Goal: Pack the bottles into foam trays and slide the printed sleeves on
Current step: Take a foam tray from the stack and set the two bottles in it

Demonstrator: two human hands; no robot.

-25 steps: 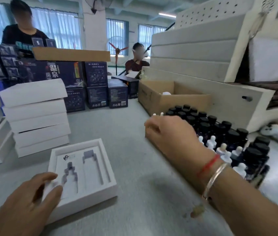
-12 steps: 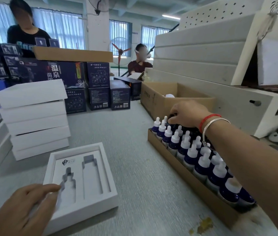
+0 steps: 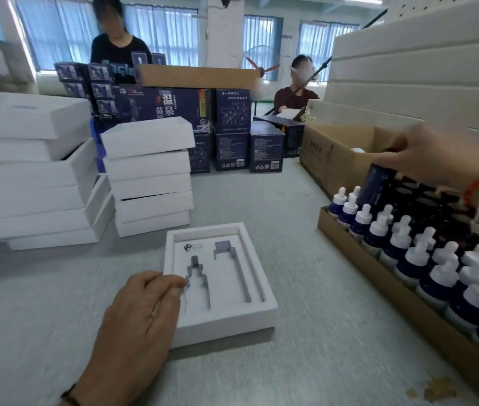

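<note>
I see white foam tray [image 3: 223, 317] flat on worktop, open side up, two cutouts unfilled: dropper-bottle shape on left, long narrow slot on right, small dark logo at top. Dark blue bottle [image 3: 374, 186] tilted, lifted above carton, blurred. Dropper bottles [image 3: 414, 253], white tops and blue bodies, stand upright in rows inside shallow cardboard carton [image 3: 393, 291] right of tray.

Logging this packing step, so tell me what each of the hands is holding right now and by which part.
The right hand grips a dark bottle by its top end. The left hand holds nothing; its fingers rest on the foam tray.
</note>
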